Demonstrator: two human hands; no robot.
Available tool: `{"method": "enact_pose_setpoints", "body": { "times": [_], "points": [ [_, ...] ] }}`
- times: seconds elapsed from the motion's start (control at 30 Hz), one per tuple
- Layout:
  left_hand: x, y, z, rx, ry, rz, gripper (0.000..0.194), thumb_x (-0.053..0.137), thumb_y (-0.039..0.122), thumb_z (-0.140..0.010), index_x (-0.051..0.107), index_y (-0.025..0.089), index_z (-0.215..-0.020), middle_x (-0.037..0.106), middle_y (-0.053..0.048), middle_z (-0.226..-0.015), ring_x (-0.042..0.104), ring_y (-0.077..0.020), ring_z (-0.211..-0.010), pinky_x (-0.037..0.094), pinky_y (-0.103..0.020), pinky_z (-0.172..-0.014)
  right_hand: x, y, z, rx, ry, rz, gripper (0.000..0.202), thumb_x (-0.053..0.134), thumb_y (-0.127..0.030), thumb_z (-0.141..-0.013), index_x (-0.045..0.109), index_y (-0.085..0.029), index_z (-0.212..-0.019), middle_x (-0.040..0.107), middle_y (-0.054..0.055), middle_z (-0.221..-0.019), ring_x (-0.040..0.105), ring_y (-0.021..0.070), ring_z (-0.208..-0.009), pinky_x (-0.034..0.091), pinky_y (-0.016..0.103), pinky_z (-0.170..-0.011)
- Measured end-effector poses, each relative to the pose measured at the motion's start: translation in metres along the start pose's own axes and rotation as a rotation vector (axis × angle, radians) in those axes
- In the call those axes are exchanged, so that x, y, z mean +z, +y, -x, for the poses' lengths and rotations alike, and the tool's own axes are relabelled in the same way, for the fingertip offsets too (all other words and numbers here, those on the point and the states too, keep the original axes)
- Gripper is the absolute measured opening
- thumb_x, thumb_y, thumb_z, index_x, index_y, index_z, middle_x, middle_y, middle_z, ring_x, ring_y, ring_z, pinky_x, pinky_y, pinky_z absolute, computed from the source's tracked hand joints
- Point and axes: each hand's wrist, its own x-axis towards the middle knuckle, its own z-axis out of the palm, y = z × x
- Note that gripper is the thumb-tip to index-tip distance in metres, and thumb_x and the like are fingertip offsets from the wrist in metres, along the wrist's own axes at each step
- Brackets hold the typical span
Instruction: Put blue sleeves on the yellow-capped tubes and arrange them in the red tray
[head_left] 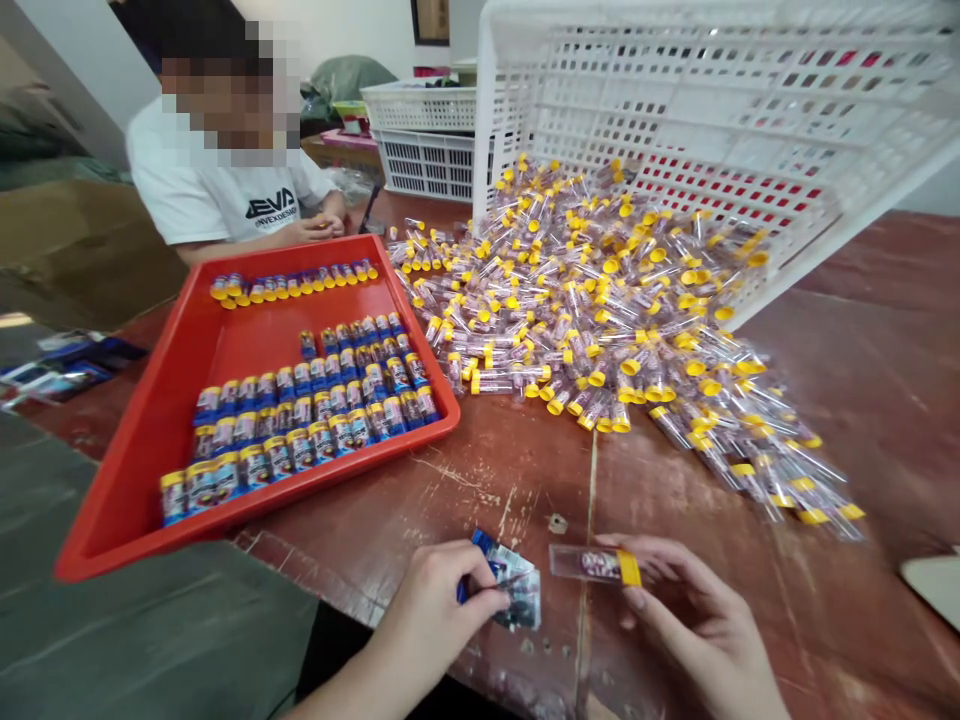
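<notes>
Clear plastic yellow-capped tube [596,566] could slip: right fingers [661,615] hold only its cap; left fingers [480,606] pinch flat blue printed sleeves [523,597].

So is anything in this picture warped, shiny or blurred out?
In the head view, the white crate looks stretched toward the top right corner, perhaps by a wide lens; in the head view, small glints dot the heap of clear tubes; there too, coarse squares partly mask a person at upper left.

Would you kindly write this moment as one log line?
Left hand: holding blue printed pieces; Right hand: holding capped tube; Tray: tubes in rows; Crate: tipped, loose tubes heaped at opening
</notes>
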Motion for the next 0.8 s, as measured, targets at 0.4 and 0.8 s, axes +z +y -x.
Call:
{"method": "enact_pose_setpoints", "body": {
  "times": [0.4,0.8],
  "points": [
    [-0.005,0.012,0.006,0.048,-0.156,0.15,0.022,0.058,0.031,-0.087,0.077,0.027,-0.098,0.074,-0.002,-0.099,0.064,-0.0187,-0.092,0.045,-0.03,-0.085,0.003,-0.017,0.0,-0.149,-0.267,0.151,0.024,0.069,-0.022,-0.084,0.073,-0.027,-0.108,0.075,0.008,-0.106,0.073,0.022,-0.092,0.06,0.027,-0.08],
    [0.005,0.024,0.013,0.483,-0.011,0.059,0.037,0.073,0.009,-0.071,0.069,0.025,-0.103,0.072,0.001,-0.093,0.064,-0.018,-0.084,0.041,-0.033,-0.082,0.051,0.028,0.017,0.388,-0.378,-0.762,0.025,0.074,-0.027,-0.08,0.071,-0.025,-0.105,0.068,0.005,-0.106,0.066,0.0098,-0.061,0.056,0.019,-0.053]
  ]
}}
